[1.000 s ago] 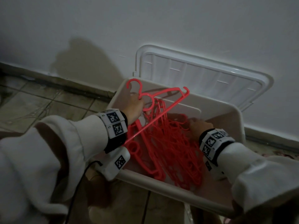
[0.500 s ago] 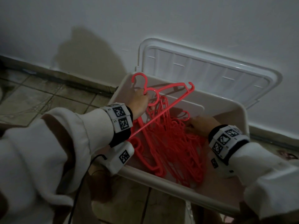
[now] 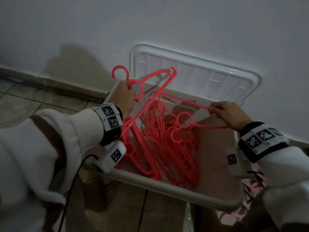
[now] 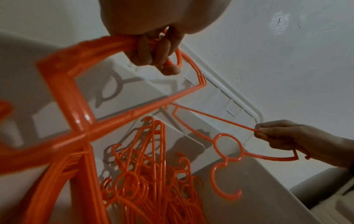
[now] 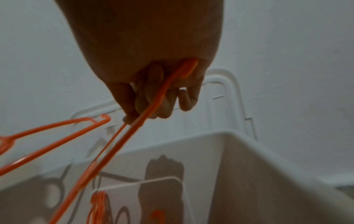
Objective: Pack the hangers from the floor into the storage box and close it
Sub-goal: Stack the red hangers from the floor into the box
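1. Snagging is the main risk: the left hand (image 3: 127, 99) has its grip closed on a bunch of hangers (image 3: 145, 84) by the necks, the right hand (image 3: 229, 114) pinches a single hanger (image 3: 184, 119), and both overlap the tangled pile (image 3: 167, 148) in the storage box (image 3: 167, 190).
2. Hooks could catch and drag others out.
3. Leaning against the wall (image 3: 150, 22), the lid (image 3: 200, 76) stands open behind; protruding hangers would block it closing.

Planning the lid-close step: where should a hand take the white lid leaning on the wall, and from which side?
Take the lid by its raised top rim, coming from above. It leans open against the wall behind the storage box, so that upper edge is free, while the lower edge sits behind the box. Both the left hand and the right hand hold hangers now.
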`<state>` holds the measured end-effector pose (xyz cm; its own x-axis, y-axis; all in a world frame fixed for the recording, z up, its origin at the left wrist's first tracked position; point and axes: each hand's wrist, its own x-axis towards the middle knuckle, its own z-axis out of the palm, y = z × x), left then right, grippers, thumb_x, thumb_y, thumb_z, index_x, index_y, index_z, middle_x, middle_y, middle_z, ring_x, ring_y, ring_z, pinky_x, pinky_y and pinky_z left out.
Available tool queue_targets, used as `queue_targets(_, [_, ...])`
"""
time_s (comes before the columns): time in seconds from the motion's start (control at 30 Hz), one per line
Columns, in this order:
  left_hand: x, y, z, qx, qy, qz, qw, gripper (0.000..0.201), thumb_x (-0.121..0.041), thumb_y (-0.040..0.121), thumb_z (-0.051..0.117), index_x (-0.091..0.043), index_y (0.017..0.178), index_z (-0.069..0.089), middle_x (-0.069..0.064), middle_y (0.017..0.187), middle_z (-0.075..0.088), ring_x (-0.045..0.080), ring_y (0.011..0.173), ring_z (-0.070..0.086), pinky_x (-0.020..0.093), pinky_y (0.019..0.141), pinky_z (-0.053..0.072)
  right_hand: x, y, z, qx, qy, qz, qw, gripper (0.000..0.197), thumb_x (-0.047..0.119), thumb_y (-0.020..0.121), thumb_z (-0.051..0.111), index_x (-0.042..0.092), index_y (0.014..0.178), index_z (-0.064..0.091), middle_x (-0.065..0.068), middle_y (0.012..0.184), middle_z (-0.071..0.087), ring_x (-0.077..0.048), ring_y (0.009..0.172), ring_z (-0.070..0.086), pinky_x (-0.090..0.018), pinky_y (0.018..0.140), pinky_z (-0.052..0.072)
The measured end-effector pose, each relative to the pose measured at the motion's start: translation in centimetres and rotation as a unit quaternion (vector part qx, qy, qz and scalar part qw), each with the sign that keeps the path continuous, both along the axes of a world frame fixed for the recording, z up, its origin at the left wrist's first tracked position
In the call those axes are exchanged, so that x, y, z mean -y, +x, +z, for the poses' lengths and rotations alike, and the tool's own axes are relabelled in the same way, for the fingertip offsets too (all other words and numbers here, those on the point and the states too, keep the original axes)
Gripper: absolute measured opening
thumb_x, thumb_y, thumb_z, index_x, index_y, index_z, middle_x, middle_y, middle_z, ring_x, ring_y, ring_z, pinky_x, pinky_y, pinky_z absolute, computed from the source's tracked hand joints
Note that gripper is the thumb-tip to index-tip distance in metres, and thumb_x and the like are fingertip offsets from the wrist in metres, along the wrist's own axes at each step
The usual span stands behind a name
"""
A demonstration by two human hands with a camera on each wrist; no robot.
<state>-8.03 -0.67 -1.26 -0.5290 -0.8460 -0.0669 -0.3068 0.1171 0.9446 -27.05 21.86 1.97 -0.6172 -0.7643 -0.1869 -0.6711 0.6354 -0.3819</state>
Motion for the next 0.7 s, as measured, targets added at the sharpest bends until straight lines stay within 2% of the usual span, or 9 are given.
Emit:
queue_targets(0.1, [-0.3,0.2,0.1,0.007,-0.003,0.006,1.000,0.027,-0.031,0.076,0.033,-0.026,0.064,0.057,0.024,0.067,0.065,0.021,0.038,0.036,0.031,0.049,0.033,-1.2,-0.8,-0.3,0.099,-0.113,-0.059,0.987,0.033,0.012,0.092,0.046,0.020,0.061,0.051,0.007,0.043,0.040,-0.005,0.043,0.038,-0.018,0.048,0.027])
queue_targets(0.2, [-0.1,0.0,-0.4,0.012,0.004,0.012,1.000,0.026,-0.032,0.075,0.032,-0.028,0.070,0.058,0.017,0.065,0.063,0.020,0.038,0.038,0.032,0.050,0.036,-1.9,-1.1,-0.5,0.219,-0.224,-0.108,0.943,0.033,0.006,0.095,0.038,0.011,0.064,0.048,0.010,0.036,0.031,-0.001,0.033,0.025,-0.010,0.036,0.019])
queue_targets(0.3, [0.0,-0.1,-0.2,0.004,0.019,0.014,1.000,0.022,-0.027,0.068,0.035,-0.023,0.062,0.055,0.020,0.065,0.059,0.021,0.042,0.039,0.033,0.050,0.033,-2.2,-0.9,-0.4,0.329,-0.254,-0.108,0.903,0.033,0.005,0.099,0.028,0.008,0.068,0.042,0.012,0.036,0.027,0.002,0.032,0.022,-0.009,0.033,0.020])
queue_targets(0.33, [0.3,-0.4,-0.4,-0.005,0.034,0.035,0.999,0.023,-0.025,0.070,0.036,-0.019,0.063,0.058,0.023,0.068,0.060,0.025,0.044,0.041,0.035,0.051,0.034,-2.2,-0.7,-0.5,0.345,-0.253,-0.101,0.898,0.033,0.006,0.099,0.027,0.009,0.070,0.041,0.012,0.037,0.029,0.002,0.033,0.025,-0.009,0.034,0.023])
queue_targets(0.4, [0.8,-0.8,-0.4,-0.037,0.074,0.084,0.993,0.029,-0.020,0.084,0.038,-0.002,0.086,0.060,0.021,0.068,0.060,0.028,0.043,0.050,0.035,0.047,0.039,-2.1,-0.2,-0.5,0.335,-0.231,-0.093,0.909,0.033,0.007,0.100,0.027,0.011,0.071,0.042,0.008,0.041,0.038,-0.001,0.036,0.035,-0.011,0.040,0.028])
queue_targets(0.47, [0.8,-1.0,-0.3,-0.055,0.099,0.084,0.990,0.020,-0.011,0.094,0.033,-0.003,0.090,0.051,0.008,0.057,0.055,0.010,0.027,0.038,0.016,0.037,0.029,-2.1,0.3,-0.6,0.362,-0.215,-0.095,0.902,0.030,0.009,0.099,0.028,0.013,0.073,0.043,0.003,0.045,0.048,-0.003,0.039,0.043,-0.014,0.046,0.033])
queue_targets(0.53, [0.3,-0.7,-0.2,-0.049,0.106,0.036,0.993,0.019,-0.002,0.092,0.030,-0.012,0.084,0.044,0.005,0.055,0.050,0.002,0.024,0.028,0.009,0.033,0.021,-1.9,0.9,-0.5,0.447,-0.239,-0.109,0.855,0.024,0.013,0.097,0.031,0.013,0.076,0.042,-0.001,0.048,0.055,-0.007,0.039,0.046,-0.016,0.042,0.036])
queue_targets(0.6, [-0.7,0.0,0.2,-0.072,0.115,-0.016,0.991,0.025,0.006,0.086,0.030,-0.016,0.082,0.040,0.008,0.057,0.047,0.003,0.025,0.030,0.010,0.032,0.022,-1.5,1.9,-0.2,0.499,-0.255,-0.121,0.819,0.018,0.018,0.095,0.034,0.014,0.078,0.042,-0.003,0.055,0.059,-0.010,0.042,0.054,-0.015,0.040,0.041])
queue_targets(0.7, [-2.4,0.2,0.3,-0.032,0.120,-0.071,0.990,0.009,-0.007,0.075,0.048,-0.013,0.079,0.043,0.007,0.058,0.046,0.005,0.028,0.037,0.014,0.029,0.027,-0.1,4.0,0.0,0.569,-0.242,-0.107,0.779,0.011,0.021,0.087,0.047,0.015,0.081,0.040,-0.007,0.068,0.071,-0.014,0.059,0.069,-0.027,0.053,0.057])
